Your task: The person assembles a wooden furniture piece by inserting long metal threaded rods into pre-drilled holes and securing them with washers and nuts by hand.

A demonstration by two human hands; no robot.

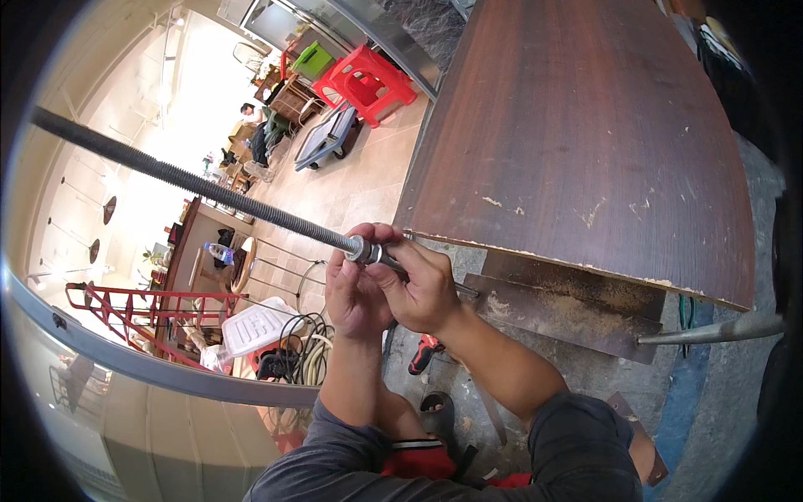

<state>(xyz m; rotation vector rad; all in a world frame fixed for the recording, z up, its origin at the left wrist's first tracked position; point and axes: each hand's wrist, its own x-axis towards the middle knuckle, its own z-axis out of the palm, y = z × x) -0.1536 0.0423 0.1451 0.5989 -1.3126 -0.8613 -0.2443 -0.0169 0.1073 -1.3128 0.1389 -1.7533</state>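
A long threaded rod (209,191) slants down from the upper left to my two hands, and its lower end (466,290) sticks out past my right hand. A shiny metal nut with what looks like a washer (358,248) sits around the rod at my fingertips. My left hand (353,297) is closed, its thumb and fingers at the nut. Pressed against it from the right, my right hand (425,289) is closed around the rod and nut fittings; its fingers partly hide them.
A brown wood-grain board (577,151) with a chipped edge fills the right. Sawdust lies on a lower board (569,309) beneath it. A metal pipe (711,332) juts in at right. Below are a red power tool (425,354) and cables (305,347). Red stools (368,84) and a flat trolley (326,138) stand behind.
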